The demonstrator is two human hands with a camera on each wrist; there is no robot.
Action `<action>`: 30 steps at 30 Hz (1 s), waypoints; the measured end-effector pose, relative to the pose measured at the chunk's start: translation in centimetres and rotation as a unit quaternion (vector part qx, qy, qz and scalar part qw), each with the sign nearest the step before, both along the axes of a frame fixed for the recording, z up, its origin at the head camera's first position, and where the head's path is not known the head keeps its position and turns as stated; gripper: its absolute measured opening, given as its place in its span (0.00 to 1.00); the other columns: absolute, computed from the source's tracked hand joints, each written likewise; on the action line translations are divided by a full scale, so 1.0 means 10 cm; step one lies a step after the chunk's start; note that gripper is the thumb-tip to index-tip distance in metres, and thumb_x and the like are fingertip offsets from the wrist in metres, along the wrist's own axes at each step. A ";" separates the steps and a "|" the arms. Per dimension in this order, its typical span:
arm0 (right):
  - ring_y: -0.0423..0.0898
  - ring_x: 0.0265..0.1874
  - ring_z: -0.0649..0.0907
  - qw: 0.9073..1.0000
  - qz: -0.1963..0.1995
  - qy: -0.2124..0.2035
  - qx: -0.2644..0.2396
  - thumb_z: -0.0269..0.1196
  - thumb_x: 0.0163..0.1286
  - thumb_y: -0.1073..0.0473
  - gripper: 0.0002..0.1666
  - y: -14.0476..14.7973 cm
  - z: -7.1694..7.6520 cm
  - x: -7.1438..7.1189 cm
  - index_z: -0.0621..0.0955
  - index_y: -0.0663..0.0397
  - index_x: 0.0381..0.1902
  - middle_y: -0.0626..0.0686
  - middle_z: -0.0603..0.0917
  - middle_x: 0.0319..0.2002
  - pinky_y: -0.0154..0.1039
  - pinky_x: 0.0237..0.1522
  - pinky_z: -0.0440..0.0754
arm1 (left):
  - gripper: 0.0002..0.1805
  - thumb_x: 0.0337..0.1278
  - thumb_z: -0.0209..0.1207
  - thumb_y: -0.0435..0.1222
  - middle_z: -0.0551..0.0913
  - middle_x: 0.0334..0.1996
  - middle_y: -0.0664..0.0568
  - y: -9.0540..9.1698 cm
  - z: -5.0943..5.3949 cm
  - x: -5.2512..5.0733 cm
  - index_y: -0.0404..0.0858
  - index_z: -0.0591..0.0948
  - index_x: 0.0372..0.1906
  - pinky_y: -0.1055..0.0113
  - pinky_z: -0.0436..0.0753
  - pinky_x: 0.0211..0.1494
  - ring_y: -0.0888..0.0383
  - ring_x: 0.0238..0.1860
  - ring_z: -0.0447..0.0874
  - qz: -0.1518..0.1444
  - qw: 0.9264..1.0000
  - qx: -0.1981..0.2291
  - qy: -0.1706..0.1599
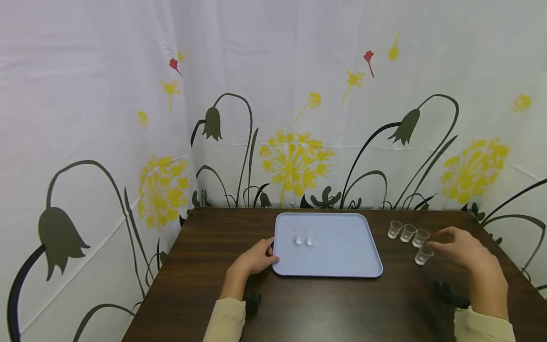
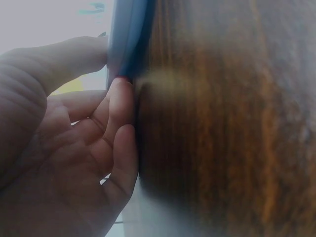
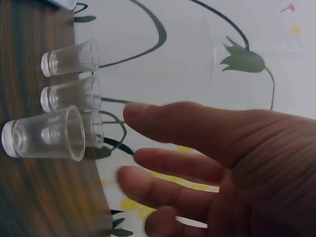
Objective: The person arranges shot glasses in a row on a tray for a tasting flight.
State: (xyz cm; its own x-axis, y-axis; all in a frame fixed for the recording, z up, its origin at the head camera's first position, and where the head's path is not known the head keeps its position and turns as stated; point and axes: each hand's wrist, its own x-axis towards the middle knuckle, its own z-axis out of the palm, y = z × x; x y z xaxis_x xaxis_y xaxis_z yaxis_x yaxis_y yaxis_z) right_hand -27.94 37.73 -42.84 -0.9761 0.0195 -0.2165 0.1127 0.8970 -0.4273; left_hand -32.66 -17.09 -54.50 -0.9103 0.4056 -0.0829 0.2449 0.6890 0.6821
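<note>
A pale blue tray lies on the table, and two small clear shot glasses stand on its left half. My left hand grips the tray's left edge, thumb on the rim and fingertips at its underside, as the left wrist view shows. To the right of the tray, several more clear shot glasses stand upright, the nearest glass a little in front of the others. Just right of this glass hovers my right hand, thumb and fingers apart with nothing between them.
The brown wood-grain table ends at the back against a white curtain printed with flowers. A black band sits at each wrist.
</note>
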 end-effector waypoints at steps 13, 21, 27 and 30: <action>0.59 0.42 0.89 0.997 0.015 -0.040 -0.063 0.69 0.74 0.44 0.46 0.03 -0.24 -0.09 0.69 0.84 0.63 0.71 0.87 0.44 0.54 0.42 0.87 | 0.11 0.69 0.66 0.43 0.72 0.35 0.54 -0.06 -0.39 -0.25 0.45 0.76 0.45 0.64 0.71 0.41 0.58 0.36 0.71 0.012 1.000 -0.006 -0.011; 0.60 0.43 0.89 0.998 0.014 -0.031 -0.051 0.67 0.76 0.44 0.42 0.01 -0.26 -0.11 0.72 0.83 0.61 0.70 0.88 0.43 0.57 0.44 0.86 | 0.10 0.68 0.66 0.43 0.73 0.35 0.55 -0.11 -0.59 -0.38 0.47 0.76 0.44 0.63 0.72 0.40 0.57 0.36 0.72 0.007 1.000 -0.009 -0.008; 0.61 0.43 0.84 0.999 0.024 -0.023 -0.041 0.67 0.76 0.43 0.39 -0.03 -0.30 -0.15 0.76 0.80 0.57 0.74 0.83 0.47 0.57 0.45 0.84 | 0.10 0.68 0.65 0.42 0.73 0.36 0.55 -0.10 -0.51 -0.32 0.46 0.76 0.45 0.65 0.72 0.40 0.58 0.36 0.72 0.004 1.000 0.005 -0.004; 0.62 0.44 0.83 0.999 0.026 -0.022 -0.036 0.67 0.76 0.44 0.36 -0.05 -0.31 -0.17 0.77 0.78 0.55 0.73 0.82 0.47 0.57 0.44 0.83 | 0.11 0.68 0.65 0.41 0.72 0.36 0.54 -0.08 -0.42 -0.25 0.43 0.75 0.45 0.64 0.72 0.39 0.58 0.36 0.71 0.001 1.000 0.001 0.005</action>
